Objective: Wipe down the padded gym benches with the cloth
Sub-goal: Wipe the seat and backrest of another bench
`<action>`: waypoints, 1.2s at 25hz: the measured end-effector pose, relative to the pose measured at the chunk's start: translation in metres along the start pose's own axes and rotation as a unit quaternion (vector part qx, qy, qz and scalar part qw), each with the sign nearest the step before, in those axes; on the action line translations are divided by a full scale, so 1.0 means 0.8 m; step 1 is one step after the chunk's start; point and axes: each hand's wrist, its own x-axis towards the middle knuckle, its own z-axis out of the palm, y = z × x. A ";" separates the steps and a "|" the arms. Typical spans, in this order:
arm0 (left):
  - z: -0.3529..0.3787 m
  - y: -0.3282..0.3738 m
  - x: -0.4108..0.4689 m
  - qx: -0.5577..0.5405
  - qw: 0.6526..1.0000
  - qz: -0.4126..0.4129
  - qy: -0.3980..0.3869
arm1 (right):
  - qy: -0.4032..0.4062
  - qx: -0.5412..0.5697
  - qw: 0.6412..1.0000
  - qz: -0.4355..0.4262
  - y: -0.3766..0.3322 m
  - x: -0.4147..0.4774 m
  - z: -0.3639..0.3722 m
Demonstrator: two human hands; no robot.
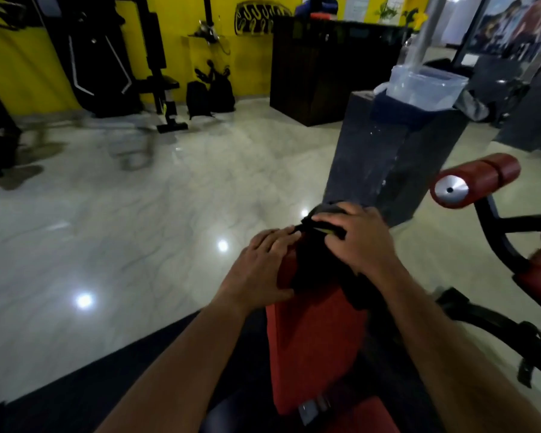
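Cloth (314, 270) was bunched at bench pad (313, 345) far edge, clutched by right hand (358, 242), left hand (261, 271) laid flat on side edge, loads of floor (113, 232) left open

**One head-worn wide-angle view, looking forward and down along a red padded surface (313, 339).**

The camera sits above and just behind the person's forearms, which enter from the bottom edge and converge near the middle of the frame. There the left hand (260, 270) and right hand (356, 242) meet at the dark cloth (313, 267) on the far end of the surface, close to the lens. The glossy floor (138, 229) spreads away to the left and ahead. The yellow wall (19, 64) lies far back along the top edge. At the right, wide-angle bending leans the dark pillar (388, 157), with the red roller pad (478, 179) just beside it.
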 end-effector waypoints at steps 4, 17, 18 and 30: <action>0.015 -0.001 -0.002 0.003 0.995 0.032 0.091 | -0.007 0.114 0.993 -0.025 0.001 0.028 -0.022; 0.055 -0.019 -0.013 -0.178 0.947 0.065 0.259 | 0.398 -0.036 0.894 -0.200 -0.004 -0.069 0.115; 0.056 -0.015 -0.015 -0.175 0.949 0.065 0.253 | 0.396 -0.012 0.906 -0.148 0.021 -0.058 0.105; 0.053 0.017 -0.039 0.017 0.967 -0.074 0.245 | 0.369 -0.030 0.883 -0.288 -0.008 -0.075 0.108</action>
